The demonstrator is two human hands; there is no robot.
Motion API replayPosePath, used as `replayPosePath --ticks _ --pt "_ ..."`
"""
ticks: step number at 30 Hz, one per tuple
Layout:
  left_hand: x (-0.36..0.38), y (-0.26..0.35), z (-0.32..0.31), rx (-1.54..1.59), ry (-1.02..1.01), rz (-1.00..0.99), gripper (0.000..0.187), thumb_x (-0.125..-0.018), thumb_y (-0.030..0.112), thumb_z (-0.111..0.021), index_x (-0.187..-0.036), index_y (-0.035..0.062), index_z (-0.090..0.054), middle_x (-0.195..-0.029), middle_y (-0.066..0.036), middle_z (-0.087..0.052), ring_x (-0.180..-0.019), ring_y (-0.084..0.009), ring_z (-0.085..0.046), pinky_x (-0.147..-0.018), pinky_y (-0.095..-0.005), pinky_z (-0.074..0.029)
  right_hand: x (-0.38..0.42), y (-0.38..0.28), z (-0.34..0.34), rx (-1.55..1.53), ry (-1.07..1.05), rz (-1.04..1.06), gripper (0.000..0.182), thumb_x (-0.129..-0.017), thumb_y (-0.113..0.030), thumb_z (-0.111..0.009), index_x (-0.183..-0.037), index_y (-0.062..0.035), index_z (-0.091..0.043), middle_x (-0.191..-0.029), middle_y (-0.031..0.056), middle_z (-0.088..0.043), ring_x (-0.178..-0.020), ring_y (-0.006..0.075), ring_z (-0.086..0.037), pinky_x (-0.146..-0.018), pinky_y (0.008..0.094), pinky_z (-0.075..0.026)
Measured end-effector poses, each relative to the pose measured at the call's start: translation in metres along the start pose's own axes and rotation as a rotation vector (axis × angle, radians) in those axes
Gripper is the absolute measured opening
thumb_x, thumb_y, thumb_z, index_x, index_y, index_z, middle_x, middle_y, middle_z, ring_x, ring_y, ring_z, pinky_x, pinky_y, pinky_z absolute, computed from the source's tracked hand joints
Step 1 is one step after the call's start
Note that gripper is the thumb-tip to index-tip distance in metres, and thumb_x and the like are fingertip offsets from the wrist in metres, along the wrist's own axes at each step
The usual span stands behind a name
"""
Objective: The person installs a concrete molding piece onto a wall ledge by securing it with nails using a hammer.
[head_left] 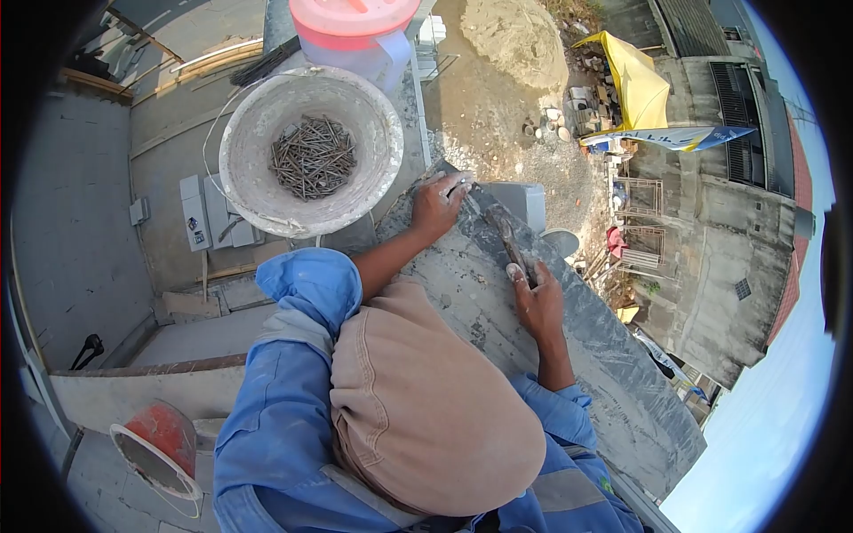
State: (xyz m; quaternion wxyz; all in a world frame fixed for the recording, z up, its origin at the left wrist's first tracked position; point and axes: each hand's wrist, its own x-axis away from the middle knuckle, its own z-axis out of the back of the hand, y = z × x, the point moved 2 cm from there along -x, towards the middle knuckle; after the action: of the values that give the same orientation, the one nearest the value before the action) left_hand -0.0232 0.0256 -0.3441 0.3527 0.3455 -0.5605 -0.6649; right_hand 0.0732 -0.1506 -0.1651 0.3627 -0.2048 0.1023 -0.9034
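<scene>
The wide, round-edged head view is looking steeply down from close above a beige cap [435, 400], facing the left hand [437, 206] and right hand [538, 304] over the near slab [471, 293], with buildings [711, 213] filling the far right.

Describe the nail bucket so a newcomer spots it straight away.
Start at the long gray slab, at the end by the left hand. Near it, beside the pink-lidded container, is a round bucket. It's crusted white and holds nails, unlike the red bucket.
</scene>
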Motion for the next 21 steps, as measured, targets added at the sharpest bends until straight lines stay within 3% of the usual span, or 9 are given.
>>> replayPosePath --ticks 2,16,18,21 --pt "-0.001 -0.001 0.001 -0.005 0.015 -0.009 0.024 -0.093 0.011 -0.062 -0.114 0.0038 -0.068 -0.104 -0.015 -0.073 -0.095 -0.0303 -0.071 -0.084 -0.0372 -0.054 -0.001 0.002 0.001 -0.028 -0.070 -0.089 0.044 -0.090 -0.032 -0.065 -0.114 0.0052 -0.063 -0.094 0.0304 -0.067 -0.093 0.0476 -0.065 -0.081 0.0463 -0.051" --pt "-0.001 -0.009 0.002 -0.055 0.023 -0.006 0.031 -0.092 0.014 -0.062 -0.122 0.0056 -0.064 -0.102 -0.016 -0.072 -0.097 -0.0355 -0.068 -0.089 -0.0413 -0.051 0.003 0.023 -0.004 0.128 -0.060 0.007 0.049 -0.096 -0.034 -0.057 -0.119 0.0085 -0.060 -0.099 0.0342 -0.065 -0.095 0.0509 -0.063 -0.083 0.0500 -0.051" --pt "-0.001 -0.008 0.003 -0.179 0.034 -0.070 0.041 -0.092 0.012 -0.063 -0.132 0.0051 -0.057 -0.107 -0.016 -0.072 -0.100 -0.0363 -0.067 -0.091 -0.0419 -0.051 -0.002 0.024 -0.003 0.143 -0.036 0.042 0.050 -0.096 -0.035 -0.057 -0.119 0.0091 -0.060 -0.099 0.0343 -0.065 -0.095 0.0514 -0.063 -0.083 0.0499 -0.051" --pt "-0.001 -0.004 0.004 -0.102 0.004 -0.038 0.052 -0.091 0.010 -0.063 -0.140 0.0052 -0.048 -0.113 -0.019 -0.069 -0.103 -0.0371 -0.067 -0.092 -0.0429 -0.051 -0.013 0.009 0.005 0.207 0.003 0.108 0.050 -0.096 -0.035 -0.056 -0.120 0.0093 -0.060 -0.098 0.0335 -0.066 -0.092 0.0513 -0.064 -0.083 0.0501 -0.052"
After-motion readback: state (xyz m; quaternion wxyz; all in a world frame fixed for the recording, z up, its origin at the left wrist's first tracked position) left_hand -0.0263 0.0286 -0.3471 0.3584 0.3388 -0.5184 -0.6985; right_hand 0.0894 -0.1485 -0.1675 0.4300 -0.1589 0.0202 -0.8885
